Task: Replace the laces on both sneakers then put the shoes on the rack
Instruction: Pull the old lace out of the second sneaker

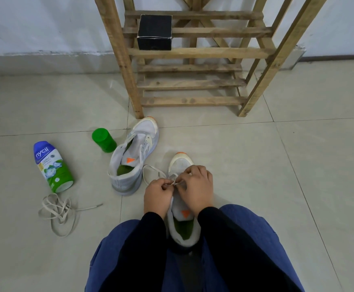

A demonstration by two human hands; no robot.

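Observation:
A white sneaker [182,227] with an orange toe tip and green insole stands on the floor between my knees, toe pointing away. My left hand [158,197] and my right hand [196,186] both pinch a cream lace [150,171] over its eyelets; a loop of that lace trails to the left. The second white sneaker [133,157] stands unlaced to the left, toe toward the wooden shoe rack [193,53]. A loose cream lace [59,211] lies tangled on the tiles at the left.
A blue-and-green powder bottle [51,165] lies on its side at the left, and a green cup [104,140] lies next to the unlaced sneaker. A black box [155,31] sits on a rack shelf. A white wall runs behind.

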